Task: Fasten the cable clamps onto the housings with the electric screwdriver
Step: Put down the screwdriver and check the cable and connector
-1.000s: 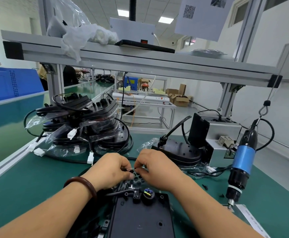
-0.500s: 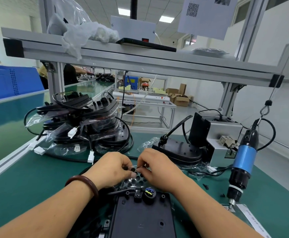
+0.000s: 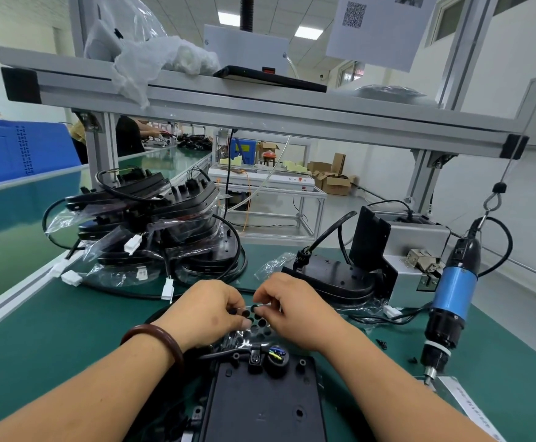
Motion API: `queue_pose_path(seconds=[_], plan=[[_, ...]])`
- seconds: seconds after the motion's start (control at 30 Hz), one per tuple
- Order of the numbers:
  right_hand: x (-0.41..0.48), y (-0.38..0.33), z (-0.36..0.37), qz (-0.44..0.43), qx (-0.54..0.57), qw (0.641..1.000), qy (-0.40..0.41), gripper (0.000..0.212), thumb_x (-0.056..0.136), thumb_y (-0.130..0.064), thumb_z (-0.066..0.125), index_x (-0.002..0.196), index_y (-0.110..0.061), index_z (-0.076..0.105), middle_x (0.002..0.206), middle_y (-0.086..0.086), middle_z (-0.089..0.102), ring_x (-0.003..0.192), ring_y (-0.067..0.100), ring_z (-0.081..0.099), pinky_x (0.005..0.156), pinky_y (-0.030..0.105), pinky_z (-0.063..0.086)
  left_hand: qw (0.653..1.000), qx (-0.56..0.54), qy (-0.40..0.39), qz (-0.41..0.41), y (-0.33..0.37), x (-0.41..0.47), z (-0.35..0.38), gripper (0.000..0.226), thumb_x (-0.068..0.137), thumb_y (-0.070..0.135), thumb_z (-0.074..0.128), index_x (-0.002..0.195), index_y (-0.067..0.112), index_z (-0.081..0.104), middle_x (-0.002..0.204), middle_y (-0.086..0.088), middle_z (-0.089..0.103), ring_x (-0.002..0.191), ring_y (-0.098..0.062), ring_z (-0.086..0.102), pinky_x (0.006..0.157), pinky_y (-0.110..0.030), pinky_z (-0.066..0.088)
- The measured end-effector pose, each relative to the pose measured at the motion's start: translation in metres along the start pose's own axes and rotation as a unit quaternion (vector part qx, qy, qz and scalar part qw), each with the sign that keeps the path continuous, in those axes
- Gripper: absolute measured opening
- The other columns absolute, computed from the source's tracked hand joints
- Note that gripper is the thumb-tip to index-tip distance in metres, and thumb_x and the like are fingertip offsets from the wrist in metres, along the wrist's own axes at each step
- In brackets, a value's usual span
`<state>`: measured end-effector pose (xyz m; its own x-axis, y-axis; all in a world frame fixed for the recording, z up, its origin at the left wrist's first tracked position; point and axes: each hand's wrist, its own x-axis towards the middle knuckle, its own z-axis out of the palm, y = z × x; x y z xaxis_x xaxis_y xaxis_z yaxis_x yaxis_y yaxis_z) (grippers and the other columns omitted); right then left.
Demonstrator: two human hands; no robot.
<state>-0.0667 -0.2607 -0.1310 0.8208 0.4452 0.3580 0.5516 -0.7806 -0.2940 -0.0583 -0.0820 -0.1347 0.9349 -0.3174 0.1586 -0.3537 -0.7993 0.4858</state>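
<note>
We see the left hand (image 3: 210,311) and right hand (image 3: 292,309) meet just above the far end of the housing (image 3: 266,406), which lies flat on the tabletop (image 3: 69,339) nearest us. Both hands' fingers (image 3: 244,322) pinch a clear plastic wrap (image 3: 253,333) holding small black round pieces (image 3: 261,322). The electric screwdriver (image 3: 451,295) hangs upright at right, apart from both hands. At left, more housings (image 3: 193,199) lie stacked in clear bags (image 3: 113,275).

Near end of housing (image 3: 261,406) out of view.

Bright, even, shadows soft.
Ceiling panels (image 3: 229,19) at 12 o'clock; sheen on belt (image 3: 11,231) at 9; shelf rail (image 3: 260,105) bows, edges stretched; background soft.
</note>
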Motion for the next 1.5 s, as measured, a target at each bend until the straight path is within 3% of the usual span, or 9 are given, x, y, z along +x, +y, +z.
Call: queue_pose_path(seconds=[0.47,0.57,0.73,0.9,1.0,1.1,1.2,1.37,1.5], plan=[[-0.003,-0.007,-0.006,0.012,0.110,0.994,0.019,0.017,0.089,-0.013,0.063,0.077,-0.023,0.057,0.080,-0.007,0.053,0.073,0.008,0.048,0.070,0.020,0.041,1.000,0.025,-0.002,-0.005,-0.001,0.000,0.000,0.020,0.076,0.043,0.075,0.066,0.031,0.061,0.060,0.010,0.058,0.054,-0.002,0.048,0.050,-0.014,0.034],[-0.003,-0.011,-0.014,0.060,0.199,0.978,0.034,0.017,0.091,-0.014,0.062,0.077,-0.023,0.060,0.070,-0.012,0.054,0.060,-0.004,0.046,0.063,0.013,0.043,0.999,0.037,-0.016,-0.023,-0.002,-0.002,-0.001,0.027,0.076,0.051,0.072,0.096,0.034,0.069,0.087,0.011,0.069,0.082,-0.005,0.063,0.064,-0.012,0.041],[-0.003,-0.019,-0.030,0.095,0.288,0.952,0.035,0.016,0.092,-0.013,0.061,0.077,-0.019,0.062,0.066,-0.008,0.054,0.056,0.001,0.045,0.060,0.015,0.041,0.996,0.080,-0.017,-0.023,0.004,-0.010,-0.017,0.061,0.083,0.054,0.062,0.137,0.030,0.049,0.138,0.005,0.053,0.127,-0.012,0.048,0.102,-0.021,0.036],[-0.006,-0.028,-0.045,0.110,0.328,0.938,0.009,0.016,0.092,-0.009,0.060,0.078,-0.014,0.060,0.067,-0.001,0.051,0.061,0.011,0.044,0.062,0.024,0.040,0.999,0.026,0.000,0.037,0.024,-0.032,-0.036,0.034,0.091,0.043,0.057,0.122,0.034,0.062,0.118,0.016,0.064,0.110,-0.002,0.057,0.094,-0.015,0.041],[-0.016,-0.034,-0.053,0.112,0.333,0.936,0.007,0.016,0.092,-0.009,0.059,0.078,-0.014,0.060,0.067,-0.001,0.052,0.060,0.011,0.046,0.059,0.022,0.040,0.985,-0.098,-0.107,0.091,0.036,-0.055,-0.038,0.028,0.085,0.046,0.064,0.112,0.039,0.067,0.099,0.028,0.066,0.095,0.013,0.058,0.085,-0.005,0.041],[-0.029,-0.038,-0.062,0.119,0.332,0.935,0.016,0.018,0.093,-0.010,0.058,0.076,-0.016,0.061,0.066,-0.004,0.055,0.063,0.011,0.049,0.060,0.022,0.042,0.978,-0.089,-0.153,0.113,0.042,-0.071,-0.032,0.042,0.077,0.055,0.068,0.118,0.044,0.062,0.107,0.034,0.060,0.101,0.018,0.053,0.088,-0.002,0.036],[-0.044,-0.043,-0.066,0.127,0.339,0.932,0.023,0.018,0.093,-0.010,0.058,0.075,-0.016,0.061,0.066,-0.004,0.055,0.067,0.014,0.051,0.061,0.026,0.044,0.990,-0.002,-0.074,0.118,0.047,-0.075,-0.022,0.046,0.078,0.052,0.069,0.123,0.043,0.059,0.114,0.030,0.057,0.108,0.012,0.050,0.092,-0.005,0.035],[-0.074,-0.051,-0.063,0.145,0.364,0.920,-0.013,0.016,0.091,-0.006,0.060,0.076,-0.012,0.060,0.059,-0.004,0.055,0.057,0.010,0.051,0.053,0.021,0.042,0.994,-0.030,0.060,0.089,0.048,-0.078,-0.002,0.023,0.081,0.035,0.072,0.103,0.036,0.070,0.088,0.021,0.062,0.087,0.005,0.058,0.076,-0.004,0.038],[-0.094,-0.053,-0.054,0.187,0.351,0.915,-0.072,0.025,0.087,-0.002,0.059,0.067,-0.016,0.058,0.053,-0.007,0.052,0.047,0.007,0.048,0.045,0.020,0.033,0.993,-0.033,0.094,0.066,0.047,-0.080,0.004,0.019,0.081,0.034,0.072,0.100,0.037,0.071,0.088,0.022,0.063,0.093,-0.001,0.060,0.085,-0.018,0.044]])
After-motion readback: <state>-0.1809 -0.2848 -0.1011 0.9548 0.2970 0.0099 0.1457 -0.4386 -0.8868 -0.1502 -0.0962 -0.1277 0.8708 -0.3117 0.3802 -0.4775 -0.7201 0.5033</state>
